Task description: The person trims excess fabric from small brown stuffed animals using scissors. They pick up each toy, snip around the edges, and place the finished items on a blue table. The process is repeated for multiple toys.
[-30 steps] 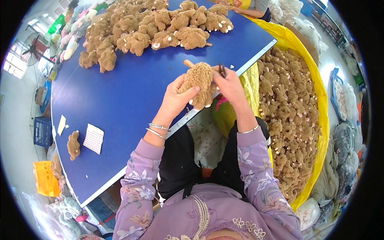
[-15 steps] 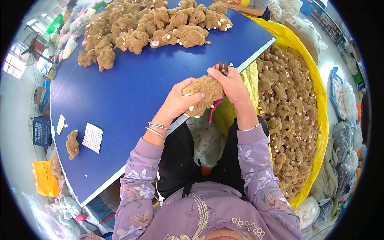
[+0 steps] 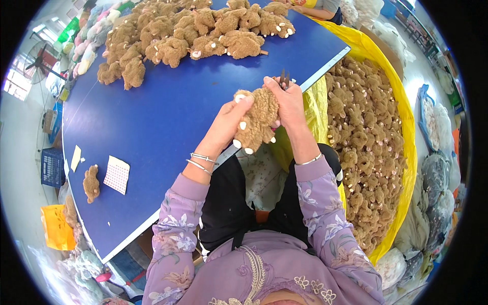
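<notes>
A small brown plush toy [image 3: 258,118] with white paws is held between my two hands over the table's near edge. My left hand [image 3: 227,122] grips its left side, thumb across the fur. My right hand [image 3: 290,104] pinches the other side, and dark thread snips [image 3: 284,80] stick up out of the same hand, blades pointing away from me. Only a sliver of pink yarn shows beside the toy; the rest is hidden. More plush toys [image 3: 175,51] like it lie heaped on the far part of the blue table [image 3: 168,122].
To my right a yellow bag [image 3: 409,152] stands full of brown plush toys [image 3: 366,147]. On the table's left lie a single plush toy [image 3: 91,183] and a sticker sheet [image 3: 117,175]. A blue crate [image 3: 53,166] sits beyond the left edge. Another person's arm [image 3: 307,10] shows at the far side.
The plush toy has been turned in my hands so that its paws now face me. My right hand has shifted slightly left, and the pink yarn is mostly out of sight.
</notes>
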Demonstrator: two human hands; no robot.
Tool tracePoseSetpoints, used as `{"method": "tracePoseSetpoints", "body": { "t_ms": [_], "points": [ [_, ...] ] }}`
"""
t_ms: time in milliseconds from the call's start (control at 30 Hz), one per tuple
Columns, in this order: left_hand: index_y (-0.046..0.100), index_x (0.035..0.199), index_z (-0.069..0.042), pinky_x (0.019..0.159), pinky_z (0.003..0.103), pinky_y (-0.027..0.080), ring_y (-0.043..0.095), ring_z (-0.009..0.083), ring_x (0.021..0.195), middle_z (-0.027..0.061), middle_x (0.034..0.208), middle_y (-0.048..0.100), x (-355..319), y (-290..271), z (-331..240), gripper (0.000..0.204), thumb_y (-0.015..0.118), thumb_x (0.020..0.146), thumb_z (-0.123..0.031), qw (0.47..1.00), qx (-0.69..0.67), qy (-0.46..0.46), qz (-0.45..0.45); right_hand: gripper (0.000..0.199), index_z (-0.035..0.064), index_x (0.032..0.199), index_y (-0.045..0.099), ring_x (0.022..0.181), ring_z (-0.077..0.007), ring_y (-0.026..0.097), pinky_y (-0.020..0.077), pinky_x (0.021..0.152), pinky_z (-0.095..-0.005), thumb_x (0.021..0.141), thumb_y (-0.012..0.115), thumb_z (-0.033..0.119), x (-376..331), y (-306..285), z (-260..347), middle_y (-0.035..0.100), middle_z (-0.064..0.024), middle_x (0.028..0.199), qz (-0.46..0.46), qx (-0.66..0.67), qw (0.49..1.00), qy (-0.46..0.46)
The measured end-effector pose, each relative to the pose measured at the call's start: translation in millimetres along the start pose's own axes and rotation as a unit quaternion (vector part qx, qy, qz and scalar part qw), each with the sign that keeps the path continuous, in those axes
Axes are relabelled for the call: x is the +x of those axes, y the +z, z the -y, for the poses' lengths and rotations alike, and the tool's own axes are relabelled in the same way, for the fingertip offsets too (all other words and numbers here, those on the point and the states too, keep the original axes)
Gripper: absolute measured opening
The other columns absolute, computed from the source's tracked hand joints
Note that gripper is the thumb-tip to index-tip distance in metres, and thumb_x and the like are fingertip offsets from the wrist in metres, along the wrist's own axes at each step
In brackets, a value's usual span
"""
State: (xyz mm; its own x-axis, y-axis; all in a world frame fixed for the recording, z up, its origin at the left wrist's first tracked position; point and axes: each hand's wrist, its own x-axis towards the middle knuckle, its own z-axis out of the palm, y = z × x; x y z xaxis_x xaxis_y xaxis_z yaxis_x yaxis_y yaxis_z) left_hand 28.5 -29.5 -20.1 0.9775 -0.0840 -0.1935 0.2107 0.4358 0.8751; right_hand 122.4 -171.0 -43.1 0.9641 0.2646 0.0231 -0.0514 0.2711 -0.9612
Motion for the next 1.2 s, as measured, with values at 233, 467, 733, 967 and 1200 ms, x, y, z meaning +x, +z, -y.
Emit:
{"method": "tracePoseSetpoints", "body": {
  "t_ms": [233, 467, 733, 967, 1200],
  "points": [
    [0.056, 0.116, 0.003, 0.083, 0.032, 0.053, 0.065, 0.0181, 0.093, 0.0104, 0.108, 0.065, 5, -8, 7, 0.036, 0.061, 0.089, -0.019, 0.994, 0.044, 0.096, -0.03, 0.026, 0.0012, 0.08, 0.061, 0.06, -0.0064, 0.051, 0.0407, 0.054, -0.0229, 0.09, 0.066, 0.025, -2, 8, 2, 0.059, -0.0009, 0.071, -0.054, -0.043, 0.997, -0.033],
    [0.054, 0.118, 0.003, 0.088, 0.034, 0.051, 0.063, 0.0201, 0.101, 0.0114, 0.111, 0.063, 12, -22, 3, 0.031, 0.055, 0.093, -0.015, 0.974, -0.123, 0.156, -0.107, 0.022, 0.0001, 0.088, 0.059, 0.069, -0.006, 0.053, 0.0456, 0.066, -0.0218, 0.092, 0.062, 0.021, -18, 10, 14, 0.058, -0.0009, 0.077, 0.016, 0.002, 0.997, -0.072],
    [0.049, 0.125, 0.003, 0.091, 0.037, 0.05, 0.061, 0.0235, 0.105, 0.0127, 0.117, 0.061, 10, -16, 1, 0.038, 0.052, 0.093, -0.016, 0.976, -0.125, 0.17, -0.052, 0.018, 0.0022, 0.093, 0.062, 0.056, -0.0042, 0.047, 0.0376, 0.048, -0.0201, 0.088, 0.066, 0.019, -16, 5, 8, 0.054, 0.0022, 0.067, 0.064, 0.003, 0.998, -0.016],
    [0.05, 0.127, -0.001, 0.091, 0.03, 0.048, 0.059, 0.0158, 0.106, 0.0075, 0.117, 0.06, 2, -17, -1, 0.041, 0.061, 0.087, -0.006, 0.991, -0.016, 0.135, -0.005, 0.018, 0.0031, 0.093, 0.063, 0.05, -0.0034, 0.042, 0.0332, 0.045, -0.02, 0.089, 0.067, 0.02, -9, 0, 4, 0.054, 0.0027, 0.066, 0.037, 0.028, 0.999, -0.016],
    [0.051, 0.122, 0.0, 0.087, 0.033, 0.049, 0.06, 0.0189, 0.104, 0.0084, 0.115, 0.06, 11, -23, 5, 0.035, 0.056, 0.088, -0.005, 0.973, -0.068, 0.204, -0.086, 0.03, -0.0012, 0.105, 0.058, 0.059, -0.0043, 0.044, 0.037, 0.051, -0.021, 0.085, 0.067, 0.02, -22, 3, 10, 0.055, 0.0014, 0.077, 0.13, -0.131, 0.982, -0.049]
  ]
}}
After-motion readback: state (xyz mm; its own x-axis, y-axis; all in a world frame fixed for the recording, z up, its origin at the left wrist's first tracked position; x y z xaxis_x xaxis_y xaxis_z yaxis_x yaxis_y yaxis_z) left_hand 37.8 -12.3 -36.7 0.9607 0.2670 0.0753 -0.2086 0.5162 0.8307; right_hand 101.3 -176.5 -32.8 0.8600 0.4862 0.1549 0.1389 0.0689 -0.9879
